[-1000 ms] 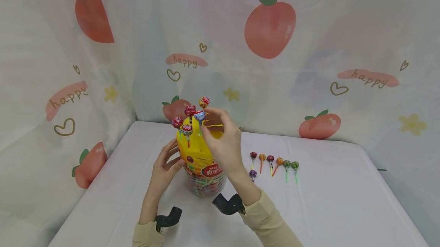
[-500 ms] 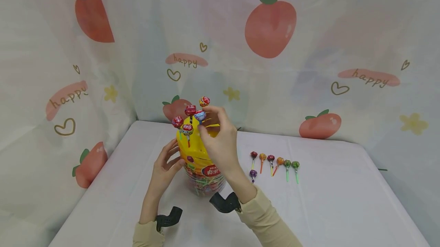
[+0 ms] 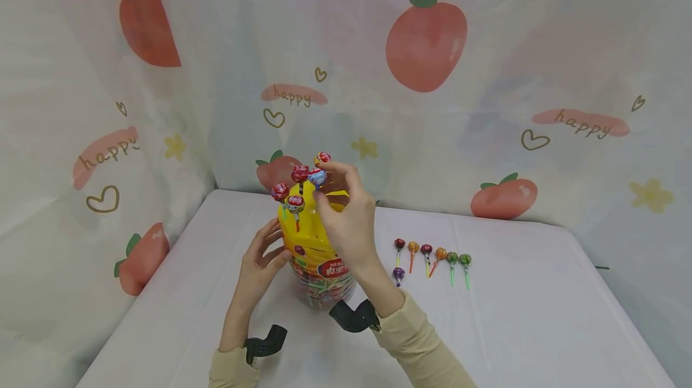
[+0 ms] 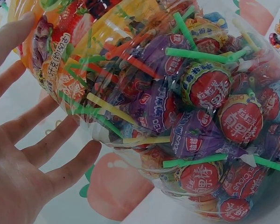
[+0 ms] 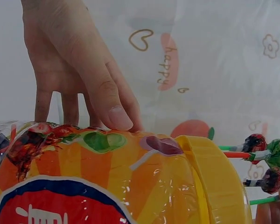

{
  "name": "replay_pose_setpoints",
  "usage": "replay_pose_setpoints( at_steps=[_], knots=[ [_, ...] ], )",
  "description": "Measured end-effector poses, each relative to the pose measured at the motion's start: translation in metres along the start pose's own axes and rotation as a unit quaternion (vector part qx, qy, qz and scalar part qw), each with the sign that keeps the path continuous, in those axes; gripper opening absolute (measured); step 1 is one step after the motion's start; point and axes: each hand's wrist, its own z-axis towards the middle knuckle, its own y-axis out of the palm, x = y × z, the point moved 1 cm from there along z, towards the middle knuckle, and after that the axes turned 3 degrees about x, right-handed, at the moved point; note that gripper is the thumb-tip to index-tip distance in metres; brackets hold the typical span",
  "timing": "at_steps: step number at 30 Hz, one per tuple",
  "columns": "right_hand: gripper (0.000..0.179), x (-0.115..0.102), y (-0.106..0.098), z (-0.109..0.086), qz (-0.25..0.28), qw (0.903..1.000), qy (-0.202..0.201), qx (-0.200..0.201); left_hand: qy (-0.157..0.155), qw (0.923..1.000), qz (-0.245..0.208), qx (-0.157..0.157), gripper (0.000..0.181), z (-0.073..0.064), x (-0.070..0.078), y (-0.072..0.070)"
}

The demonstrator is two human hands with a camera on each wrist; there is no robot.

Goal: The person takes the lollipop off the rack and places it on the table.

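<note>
A large clear jar (image 3: pixel 319 292) of wrapped lollipops with a yellow lid (image 3: pixel 303 220) stands on the table. Several lollipops rise from the lid, among them a red one (image 3: pixel 300 173). My right hand (image 3: pixel 354 226) is over the top of the jar, pinching a blue-wrapped lollipop (image 3: pixel 317 178) between thumb and fingers. Only the edge of that hand enters the right wrist view. Against the jar's left side rests my left hand (image 3: pixel 258 262). In the left wrist view its fingers (image 4: pixel 60 172) are spread and fairly straight, with the tips at the plastic.
Right of the jar, a row of several lollipops (image 3: pixel 426 249) lies on the white tabletop (image 3: pixel 519 316), with a purple one (image 3: pixel 398 274) just in front. A printed cloth backdrop (image 3: pixel 346 45) stands behind the table and along its left side.
My right hand has shifted slightly up and away, and the blue-wrapped lollipop has moved a little up and to the right. My left hand and the jar have stayed in place.
</note>
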Motion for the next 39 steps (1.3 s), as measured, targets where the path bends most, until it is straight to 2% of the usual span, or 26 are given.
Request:
replay_pose_setpoints(
  at_steps=[10, 21, 39],
  knots=[
    [0.039, -0.009, -0.015, -0.002, 0.030, 0.9992, -0.017, 0.021, 0.010, 0.9999, 0.013, 0.003, 0.063, 0.001, 0.000, 0.000],
    [0.040, -0.009, -0.039, -0.013, 0.057, 0.9977, 0.024, 0.026, 0.011, 0.9998, 0.014, 0.003, 0.063, 0.001, -0.001, 0.000],
    [0.043, 0.019, -0.073, -0.045, 0.053, 0.9919, 0.094, 0.067, 0.003, 0.9998, 0.016, 0.009, 0.063, 0.000, -0.001, 0.001]
  ],
)
